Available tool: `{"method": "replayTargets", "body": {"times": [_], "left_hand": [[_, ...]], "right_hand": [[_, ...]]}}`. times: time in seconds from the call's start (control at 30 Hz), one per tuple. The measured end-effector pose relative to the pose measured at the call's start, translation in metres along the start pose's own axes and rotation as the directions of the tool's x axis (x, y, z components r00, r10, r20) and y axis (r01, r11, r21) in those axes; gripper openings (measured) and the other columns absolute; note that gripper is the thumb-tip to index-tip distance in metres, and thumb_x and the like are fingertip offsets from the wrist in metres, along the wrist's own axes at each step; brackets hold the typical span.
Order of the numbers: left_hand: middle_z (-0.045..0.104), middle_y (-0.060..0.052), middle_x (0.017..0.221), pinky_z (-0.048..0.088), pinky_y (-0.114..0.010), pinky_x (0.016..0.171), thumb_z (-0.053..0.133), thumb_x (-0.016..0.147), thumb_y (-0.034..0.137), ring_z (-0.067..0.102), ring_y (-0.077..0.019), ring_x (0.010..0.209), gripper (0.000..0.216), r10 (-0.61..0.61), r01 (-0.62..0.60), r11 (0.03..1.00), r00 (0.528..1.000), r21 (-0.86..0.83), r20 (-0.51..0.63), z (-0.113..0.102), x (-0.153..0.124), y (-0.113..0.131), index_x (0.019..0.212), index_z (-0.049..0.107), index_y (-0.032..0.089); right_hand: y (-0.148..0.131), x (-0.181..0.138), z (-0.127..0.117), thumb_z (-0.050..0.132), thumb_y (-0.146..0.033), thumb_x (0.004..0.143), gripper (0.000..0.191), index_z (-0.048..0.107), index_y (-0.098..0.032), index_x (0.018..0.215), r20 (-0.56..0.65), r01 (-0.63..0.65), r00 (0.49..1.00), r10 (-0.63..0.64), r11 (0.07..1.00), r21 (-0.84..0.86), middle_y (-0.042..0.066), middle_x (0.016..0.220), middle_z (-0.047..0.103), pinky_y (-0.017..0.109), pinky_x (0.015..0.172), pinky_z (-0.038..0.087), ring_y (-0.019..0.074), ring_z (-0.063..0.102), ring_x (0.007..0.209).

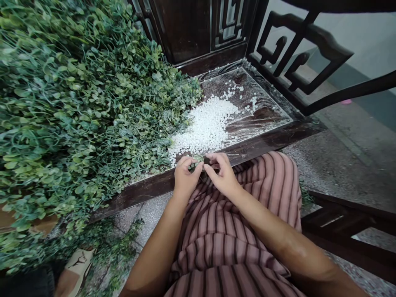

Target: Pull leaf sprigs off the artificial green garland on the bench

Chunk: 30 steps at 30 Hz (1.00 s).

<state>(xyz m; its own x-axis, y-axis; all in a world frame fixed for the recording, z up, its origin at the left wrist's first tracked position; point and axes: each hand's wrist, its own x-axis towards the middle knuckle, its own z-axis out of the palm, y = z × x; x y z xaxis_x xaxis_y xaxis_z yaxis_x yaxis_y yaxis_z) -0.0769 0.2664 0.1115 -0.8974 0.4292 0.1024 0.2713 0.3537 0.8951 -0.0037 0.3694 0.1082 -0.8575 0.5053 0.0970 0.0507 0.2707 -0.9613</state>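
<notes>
a dark wooden seat [266,144] is spanning the middle. at its front edge the left hand [185,176] is pinching a small green sprig [198,158]; the right hand [225,175] is resting curled beside it, its grip not showing clearly. a loosening pinch could be losing the sprig among the white pellets [210,121] lying just beyond. heaped foliage [93,99] is crowding the left; carved rails [293,46] are blocking the right.

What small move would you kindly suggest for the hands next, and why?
Perhaps steady the small green sprig with the left hand, since the right hand is close beside it and a slip could drop it onto the striped cloth below.
</notes>
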Motion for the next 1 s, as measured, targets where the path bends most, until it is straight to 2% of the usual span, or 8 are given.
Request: {"method": "replayTargets", "body": {"times": [0.1, 0.2, 0.3, 0.43, 0.53, 0.67, 0.77, 1.0], "left_hand": [[0.054, 0.0, 0.07, 0.039, -0.027, 0.067, 0.06, 0.071, 0.024, 0.051, -0.0147, 0.07, 0.008, 0.027, -0.03, 0.989, 0.999, 0.143, 0.022, 0.001, -0.005, 0.001, 0.065, 0.056, 0.02], [0.057, 0.0, 0.071, 0.039, -0.028, 0.069, 0.055, 0.073, 0.018, 0.052, -0.015, 0.072, 0.007, 0.05, -0.068, 0.98, 0.994, 0.189, 0.098, 0.008, -0.012, 0.002, 0.066, 0.057, 0.02], [0.059, -0.001, 0.075, 0.04, -0.028, 0.072, 0.052, 0.072, 0.013, 0.054, -0.0146, 0.075, 0.011, 0.053, -0.072, 0.986, 0.991, 0.151, 0.126, 0.013, -0.016, 0.001, 0.072, 0.06, 0.021], [0.057, 0.001, 0.07, 0.041, -0.026, 0.068, 0.055, 0.07, 0.017, 0.052, -0.0126, 0.068, 0.005, -0.01, 0.007, 0.998, 0.999, 0.065, 0.051, 0.014, -0.013, 0.0, 0.07, 0.06, 0.02], [0.057, 0.001, 0.067, 0.041, -0.025, 0.068, 0.057, 0.069, 0.019, 0.051, -0.0121, 0.067, 0.003, -0.096, 0.096, 0.995, 0.995, -0.009, -0.003, 0.013, -0.008, -0.003, 0.066, 0.058, 0.019], [0.059, 0.001, 0.067, 0.042, -0.026, 0.069, 0.06, 0.066, 0.023, 0.053, -0.0122, 0.068, 0.005, -0.204, 0.201, 0.965, 0.979, -0.17, -0.005, 0.013, -0.005, -0.008, 0.065, 0.059, 0.018], [0.059, 0.001, 0.067, 0.043, -0.026, 0.07, 0.059, 0.065, 0.025, 0.053, -0.0126, 0.068, 0.007, -0.21, 0.201, 0.949, 0.978, -0.245, -0.012, 0.014, -0.006, -0.009, 0.065, 0.06, 0.017], [0.058, 0.0, 0.065, 0.041, -0.027, 0.069, 0.056, 0.07, 0.023, 0.053, -0.0139, 0.068, 0.011, -0.088, 0.089, 0.992, 0.996, -0.093, 0.019, 0.011, -0.008, -0.005, 0.061, 0.059, 0.019]], "right_hand": [[-0.003, -0.002, -0.001, 0.054, -0.032, 0.078, 0.016, 0.054, -0.019, 0.088, 0.005, 0.074, 0.997, -0.074, 0.996, -0.053, 0.007, 0.088, 0.052, 0.032, 0.074, 0.044, 0.0188, 0.05, 0.082], [0.005, -0.001, 0.002, 0.055, -0.032, 0.076, 0.015, 0.051, -0.019, 0.083, -0.003, -0.038, 0.999, 0.038, 0.999, 0.015, 0.003, 0.08, 0.053, 0.029, 0.068, 0.042, 0.0163, 0.049, 0.074], [0.015, 0.002, 0.005, 0.054, -0.035, 0.076, 0.016, 0.052, -0.019, 0.079, 0.017, -0.126, 0.992, 0.125, 0.984, 0.126, 0.001, 0.072, 0.053, 0.028, 0.067, 0.043, 0.0149, 0.049, 0.069], [0.019, 0.004, 0.007, 0.055, -0.035, 0.075, 0.023, 0.06, -0.016, 0.086, -0.002, -0.126, 0.992, 0.129, 0.972, 0.198, 0.007, 0.086, 0.06, 0.034, 0.081, 0.044, 0.0187, 0.056, 0.084], [0.019, 0.005, 0.007, 0.059, -0.037, 0.073, 0.027, 0.061, -0.015, 0.09, -0.039, -0.131, 0.989, 0.145, 0.961, 0.242, 0.009, 0.091, 0.059, 0.035, 0.082, 0.045, 0.0189, 0.057, 0.086], [0.017, 0.008, 0.005, 0.064, -0.039, 0.068, 0.029, 0.061, -0.018, 0.087, 0.1, -0.23, 0.973, 0.208, 0.916, 0.328, 0.005, 0.084, 0.061, 0.032, 0.075, 0.048, 0.0168, 0.058, 0.078], [0.017, 0.012, 0.003, 0.064, -0.038, 0.065, 0.026, 0.06, -0.018, 0.081, 0.192, -0.275, 0.956, 0.22, 0.899, 0.341, 0.002, 0.073, 0.061, 0.029, 0.068, 0.047, 0.0142, 0.055, 0.068], [0.018, 0.017, -0.002, 0.06, -0.03, 0.061, 0.019, 0.059, -0.016, 0.073, 0.218, -0.304, 0.944, 0.247, 0.91, 0.283, -0.004, 0.057, 0.051, 0.022, 0.052, 0.038, 0.0087, 0.044, 0.054]]}}
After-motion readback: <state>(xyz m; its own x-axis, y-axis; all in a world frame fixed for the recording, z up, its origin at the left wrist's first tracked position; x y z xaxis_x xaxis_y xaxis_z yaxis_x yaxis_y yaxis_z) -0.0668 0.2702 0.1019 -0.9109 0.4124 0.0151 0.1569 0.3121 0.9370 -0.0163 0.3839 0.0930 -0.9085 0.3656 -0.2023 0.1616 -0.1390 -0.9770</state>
